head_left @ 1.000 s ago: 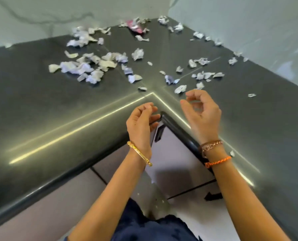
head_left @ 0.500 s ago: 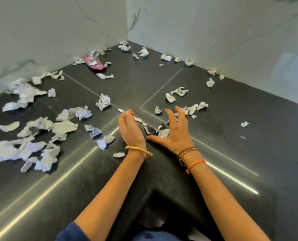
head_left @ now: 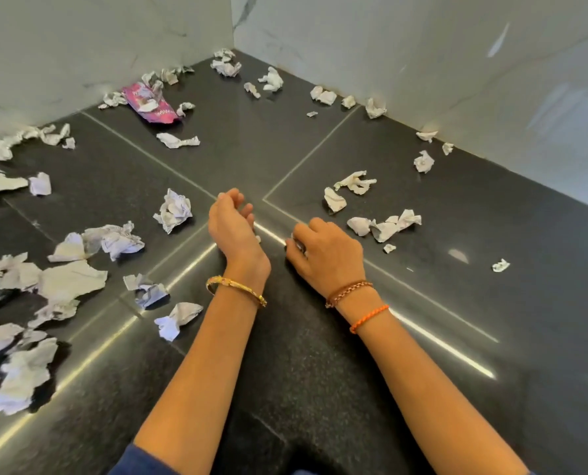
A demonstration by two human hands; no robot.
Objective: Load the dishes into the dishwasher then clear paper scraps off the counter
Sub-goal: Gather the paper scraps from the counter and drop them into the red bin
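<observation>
Crumpled white paper scraps lie scattered over the dark stone counter [head_left: 491,303]. My right hand [head_left: 323,255] rests on the counter near the middle, fingers curled over a small bunch of paper scraps [head_left: 297,245] that peeks out under the knuckles. My left hand [head_left: 232,228] stands on its edge just left of it, loosely cupped toward the right hand and holding nothing. A crumpled ball [head_left: 174,210] lies left of the left hand. More scraps [head_left: 385,226] lie right of the right hand. No dishes or dishwasher are in view.
A pink wrapper [head_left: 152,106] lies among scraps near the back left wall. White marble walls [head_left: 422,53] meet in the far corner. A thick pile of torn paper [head_left: 22,303] covers the counter's left side. One lone scrap [head_left: 501,265] sits to the right.
My right hand's fingers went from spread flat to curled over scraps and slid toward me. The left hand stayed cupped beside it. The view moved forward over the counter corner.
</observation>
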